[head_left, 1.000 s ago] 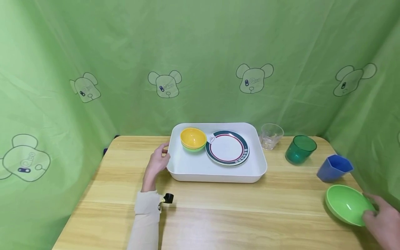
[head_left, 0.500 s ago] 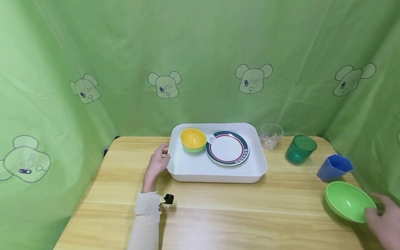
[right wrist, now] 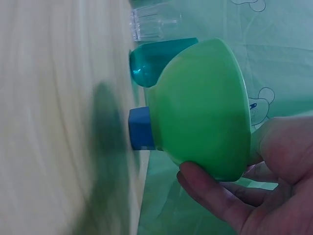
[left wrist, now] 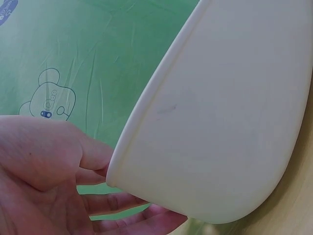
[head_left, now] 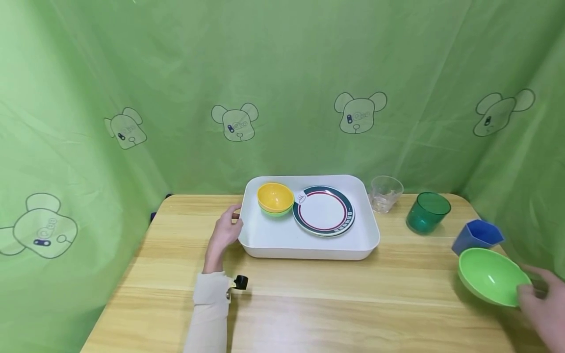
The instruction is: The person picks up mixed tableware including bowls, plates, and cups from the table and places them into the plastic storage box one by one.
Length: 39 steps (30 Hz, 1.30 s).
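Note:
At the far right, my right hand [head_left: 545, 304] grips a light green bowl [head_left: 492, 277] by its right rim. In the right wrist view the bowl [right wrist: 205, 115] is held above the wooden table, its base towards the table. Fingers [right wrist: 205, 188] of this hand press its outer side. My left hand [head_left: 225, 230] touches the left side of a white tray [head_left: 304, 253], fingers loosely extended. Seen from the left wrist, the fingertips meet the edge of the tray wall [left wrist: 210, 122]. In the tray sit a yellow bowl [head_left: 275, 196], stacked in a green one, and a stack of plates [head_left: 324, 211].
Right of the tray stand a clear glass [head_left: 385, 195], a green cup [head_left: 427, 213] and a blue angular cup [head_left: 476, 236]. The blue cup is just behind the held bowl. A green curtain [head_left: 291, 98] surrounds the back and sides of the wooden table [head_left: 353, 304].
My right hand and the green bowl have moved slightly up and away from me, towards the blue cup. The left hand stays at the tray's side.

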{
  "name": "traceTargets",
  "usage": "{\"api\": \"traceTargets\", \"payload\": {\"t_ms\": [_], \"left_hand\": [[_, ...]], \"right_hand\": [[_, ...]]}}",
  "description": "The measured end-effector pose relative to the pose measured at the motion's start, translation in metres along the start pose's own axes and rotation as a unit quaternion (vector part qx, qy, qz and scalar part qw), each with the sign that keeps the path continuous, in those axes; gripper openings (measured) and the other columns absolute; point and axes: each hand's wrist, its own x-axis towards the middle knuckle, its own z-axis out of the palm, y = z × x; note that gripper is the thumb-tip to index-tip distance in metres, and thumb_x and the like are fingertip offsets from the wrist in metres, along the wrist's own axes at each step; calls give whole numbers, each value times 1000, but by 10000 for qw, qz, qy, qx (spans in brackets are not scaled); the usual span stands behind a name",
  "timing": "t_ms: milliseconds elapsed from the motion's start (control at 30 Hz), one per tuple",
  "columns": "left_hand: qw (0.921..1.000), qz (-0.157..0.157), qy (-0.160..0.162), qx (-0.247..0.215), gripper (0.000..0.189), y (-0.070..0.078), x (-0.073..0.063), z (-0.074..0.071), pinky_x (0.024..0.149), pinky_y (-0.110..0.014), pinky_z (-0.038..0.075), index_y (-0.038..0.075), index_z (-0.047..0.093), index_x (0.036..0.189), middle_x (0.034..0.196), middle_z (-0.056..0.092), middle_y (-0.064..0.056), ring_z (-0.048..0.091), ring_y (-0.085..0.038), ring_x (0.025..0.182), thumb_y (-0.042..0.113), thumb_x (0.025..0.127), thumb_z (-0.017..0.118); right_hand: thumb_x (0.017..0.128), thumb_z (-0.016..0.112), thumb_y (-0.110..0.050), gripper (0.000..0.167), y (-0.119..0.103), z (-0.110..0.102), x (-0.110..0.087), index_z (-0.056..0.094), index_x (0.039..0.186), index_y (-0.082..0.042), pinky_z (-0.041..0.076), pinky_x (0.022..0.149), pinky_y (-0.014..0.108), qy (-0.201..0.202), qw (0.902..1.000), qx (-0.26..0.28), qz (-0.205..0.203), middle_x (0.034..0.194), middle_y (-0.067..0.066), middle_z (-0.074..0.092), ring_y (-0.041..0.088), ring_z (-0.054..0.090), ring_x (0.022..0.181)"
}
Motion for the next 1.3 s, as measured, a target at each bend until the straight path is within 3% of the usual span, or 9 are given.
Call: {"api": "traceTargets", "payload": {"t_ms": [200,400,467,533,633,800,1000,1133,1300], "left_hand": [[10000,6,-36,-50,53,1,-1,0,76,-47,62,4,45,153,130,58,-30,67,-44,105,4,99,50],[10000,1,-20,-74,53,0,-2,0,73,-45,62,4,46,152,129,59,-30,67,-43,103,3,99,49],[10000,-2,-21,-68,53,0,-2,0,71,-41,62,4,46,152,129,59,-30,67,-43,103,3,99,49],[10000,1,-21,-51,52,0,-1,1,70,-39,62,4,46,152,128,59,-29,68,-42,103,3,100,49],[10000,16,-25,-34,52,-1,-1,1,70,-38,62,3,45,152,129,59,-30,68,-41,103,3,100,49],[10000,11,-39,-43,52,0,0,0,71,-40,62,3,45,152,130,58,-30,68,-41,104,3,100,48],[10000,44,-14,-40,52,-1,0,1,71,-40,62,3,45,152,129,59,-30,68,-41,103,3,100,49],[10000,78,-1,-21,52,-2,1,1,69,-40,62,2,45,152,129,59,-31,69,-42,101,2,100,49],[10000,74,14,-29,52,-2,1,1,68,-37,61,2,45,152,129,59,-30,69,-42,102,2,100,49]], "right_hand": [[89,46,4,69,-14,1,4,47,136,-46,43,43,20,50,10000,56,-55,79,-40,42,-6,47,59],[89,50,1,60,-27,4,12,55,146,-15,44,45,17,76,9996,-259,-30,78,-37,47,-18,43,66],[89,50,1,58,-31,5,15,55,146,-6,46,46,17,-6,9995,-321,-12,76,-17,64,-22,41,68],[90,50,0,56,-34,6,16,54,146,-2,47,45,20,-88,9992,-387,-29,85,6,72,-23,42,68],[92,50,-2,55,-43,7,18,48,146,6,46,44,23,-238,9977,-642,-12,117,45,57,-22,39,69],[95,50,-8,52,-56,10,22,50,146,3,39,45,29,-195,9926,-1193,-88,123,41,59,-6,43,60],[93,50,-10,51,-64,16,27,56,143,1,35,52,28,-9,9899,-1405,-186,121,37,63,-17,35,65],[93,51,-9,51,-67,19,30,57,142,1,33,59,28,53,9903,-1366,-252,121,36,63,-18,34,66],[92,51,-9,51,-72,19,35,57,143,-1,34,56,31,44,9910,-1275,-406,121,36,63,-11,40,64]]}}
